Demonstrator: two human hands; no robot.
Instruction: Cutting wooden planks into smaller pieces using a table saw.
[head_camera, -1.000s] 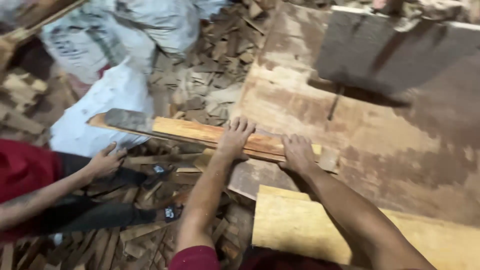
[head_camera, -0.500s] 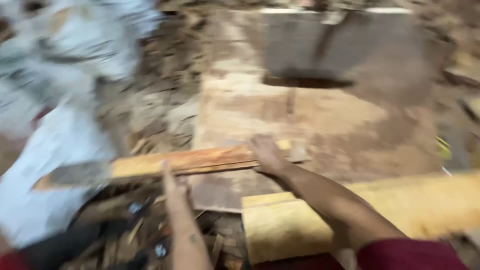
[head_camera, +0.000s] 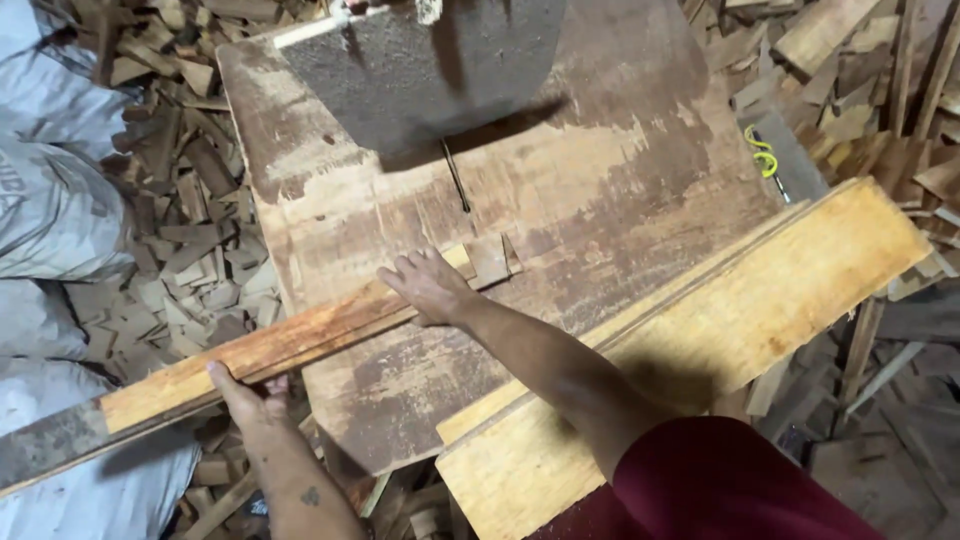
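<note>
Hands in view: two, both bare, both belonging to the person wearing the camera.
Right hand (head_camera: 428, 286): laid palm-down on the long wooden strip (head_camera: 290, 345), fingers spread and pressing flat rather than wrapped round it.
Left hand (head_camera: 243, 391): at the strip's lower edge, off the table's left side; thumb on the top face, the other fingers curled under, gripping it.
Long wooden strip: one piece, narrow and flat, orange-brown and streaked along most of its length, grey and dull at the far left end. It lies slantwise, right end resting on the saw table (head_camera: 600, 200), left part overhanging the scrap.
Saw table: one, a worn brown board, scuffed pale in patches, with a thin dark slot (head_camera: 456, 178) near its middle.
Guard block (head_camera: 430, 60): one, grey and rough-surfaced, over the far end of the slot.
Pale plank (head_camera: 720, 330): one, broad, yellowish, smooth, lying along the table's near right edge.
Offcuts (head_camera: 190, 200): too many to count, small rectangular wood pieces heaped on both sides.
Sacks (head_camera: 50, 210): at least two, woven white-grey, at left.
Sleeve (head_camera: 730, 480): one, dark red, on the right arm.
</note>
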